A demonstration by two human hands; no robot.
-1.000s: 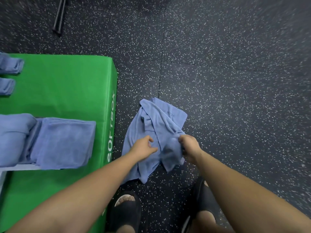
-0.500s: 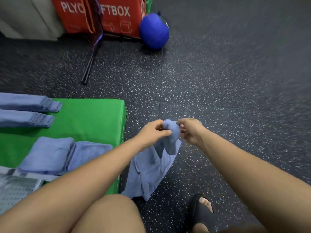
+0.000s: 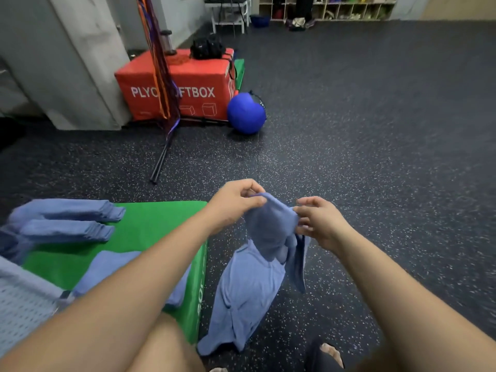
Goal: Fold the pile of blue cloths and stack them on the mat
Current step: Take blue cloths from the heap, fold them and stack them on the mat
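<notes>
A crumpled blue cloth hangs in front of me, its lower end trailing to the floor beside the green mat. My left hand pinches its top edge, and my right hand pinches the same edge a little to the right. Two folded blue cloth stacks lie at the mat's far left. Another folded blue cloth lies nearer on the mat, partly hidden by my left forearm.
A red plyo soft box and a blue ball stand ahead on the speckled floor, with a black stand's legs before them. A grey pillar rises at left. My sandalled foot is at the bottom.
Both hands have lifted the cloth from the floor to hang in the air and moved slightly apart along its top edge. My view has tilted upward, bringing the red box and ball fully in.
</notes>
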